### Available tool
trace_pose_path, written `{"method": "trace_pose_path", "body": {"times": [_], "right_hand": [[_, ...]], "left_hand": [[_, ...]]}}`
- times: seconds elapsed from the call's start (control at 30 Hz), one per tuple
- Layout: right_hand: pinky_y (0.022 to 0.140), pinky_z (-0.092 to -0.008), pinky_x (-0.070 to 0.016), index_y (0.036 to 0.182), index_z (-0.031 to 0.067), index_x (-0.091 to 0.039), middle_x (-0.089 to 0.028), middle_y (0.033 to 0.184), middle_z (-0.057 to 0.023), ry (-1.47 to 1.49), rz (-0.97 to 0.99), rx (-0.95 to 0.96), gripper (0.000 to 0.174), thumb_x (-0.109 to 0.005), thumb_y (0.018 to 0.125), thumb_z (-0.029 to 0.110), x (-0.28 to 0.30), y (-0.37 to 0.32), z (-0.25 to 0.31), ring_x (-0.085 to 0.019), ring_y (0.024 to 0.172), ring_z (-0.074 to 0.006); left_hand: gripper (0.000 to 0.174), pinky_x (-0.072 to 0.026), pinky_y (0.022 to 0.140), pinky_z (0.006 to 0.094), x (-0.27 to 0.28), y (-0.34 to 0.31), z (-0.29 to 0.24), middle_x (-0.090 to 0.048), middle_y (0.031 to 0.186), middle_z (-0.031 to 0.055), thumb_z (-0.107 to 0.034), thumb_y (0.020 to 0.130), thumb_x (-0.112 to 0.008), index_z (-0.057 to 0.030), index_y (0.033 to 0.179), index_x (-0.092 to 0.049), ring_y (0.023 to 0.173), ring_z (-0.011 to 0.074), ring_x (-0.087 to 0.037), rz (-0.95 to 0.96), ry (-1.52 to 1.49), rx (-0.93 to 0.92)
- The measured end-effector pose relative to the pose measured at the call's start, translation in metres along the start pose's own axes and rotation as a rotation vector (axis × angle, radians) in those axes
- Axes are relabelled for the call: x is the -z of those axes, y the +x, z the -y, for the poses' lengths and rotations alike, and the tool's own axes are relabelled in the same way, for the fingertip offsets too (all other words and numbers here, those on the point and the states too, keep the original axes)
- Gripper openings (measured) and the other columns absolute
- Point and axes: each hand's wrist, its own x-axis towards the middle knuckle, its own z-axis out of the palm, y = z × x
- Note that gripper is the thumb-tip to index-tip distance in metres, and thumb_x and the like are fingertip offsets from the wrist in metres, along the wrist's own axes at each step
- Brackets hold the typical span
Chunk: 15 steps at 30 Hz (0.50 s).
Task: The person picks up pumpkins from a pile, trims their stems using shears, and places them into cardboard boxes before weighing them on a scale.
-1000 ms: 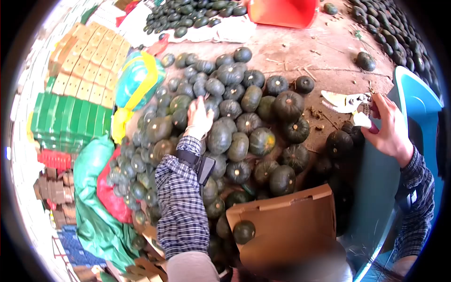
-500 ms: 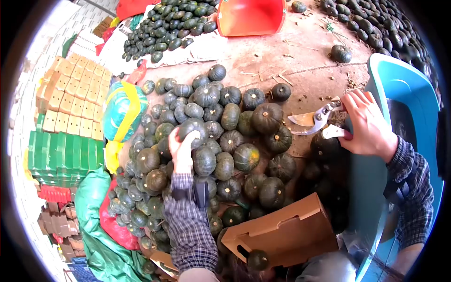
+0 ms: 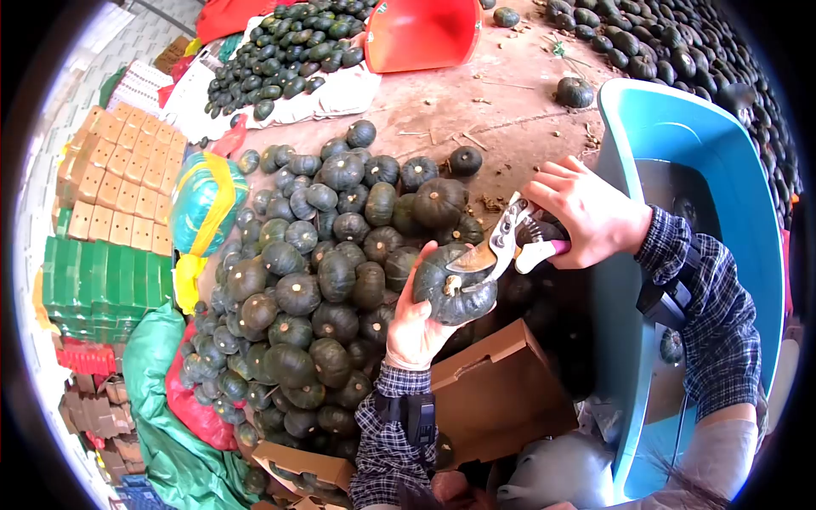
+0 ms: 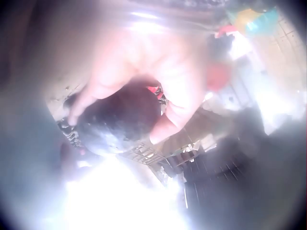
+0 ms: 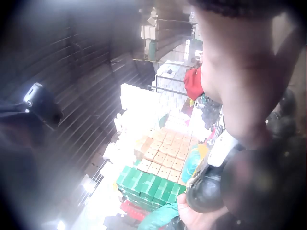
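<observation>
My left hand (image 3: 415,330) grips a dark green pumpkin (image 3: 450,299), thumb and fingers around its side, its pale stem facing up. In the left wrist view the same pumpkin (image 4: 117,120) sits between the spread thumb and fingers. My right hand (image 3: 586,208) holds pruning shears (image 3: 510,238) by the handles, the blades lying over the pumpkin close to its stem. Beneath and left of the hands lies a big heap of dark green pumpkins (image 3: 297,293). The right wrist view shows my right hand (image 5: 240,81) only in part, blurred.
A blue tub (image 3: 625,161) stands on the right with a few pumpkins inside. A cardboard box (image 3: 501,399) lies below the hands. Stacked cartons (image 3: 127,161) and green boxes (image 3: 102,285) fill the left; a red bin (image 3: 425,38) lies at the back.
My left hand has picked a pumpkin off the heap and brought it right and nearer. The right hand has moved left with the shears, which now meet the pumpkin.
</observation>
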Motion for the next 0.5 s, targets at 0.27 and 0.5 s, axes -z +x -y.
{"method": "trace_pose_path", "body": {"times": [0.27,0.5], "right_hand": [[0.078,-0.0426,-0.0427,0.095,0.0009,-0.053,-0.055,0.086,-0.0131,0.008,0.017,0.025,0.050,-0.073,0.057,0.026,0.003,0.001,0.002,-0.056,0.088,-0.0320],[0.076,-0.0456,-0.0455,0.093,0.0001,-0.052,-0.057,0.081,-0.0170,0.116,-0.025,-0.033,0.047,-0.073,0.058,0.024,0.003,0.006,0.012,-0.059,0.081,-0.0382]], "left_hand": [[0.097,-0.0585,0.080,0.0503,-0.016,-0.001,0.005,-0.036,0.150,0.0153,-0.075,0.081,-0.050,-0.0223,0.154,-0.015,0.130,0.0340,-0.046,0.005,0.158,-0.054],[0.075,-0.0578,0.083,0.0497,-0.025,0.001,0.007,-0.047,0.139,0.0062,-0.058,0.090,-0.056,-0.0250,0.150,-0.024,0.118,0.0260,-0.056,-0.020,-0.034,-0.088]]}}
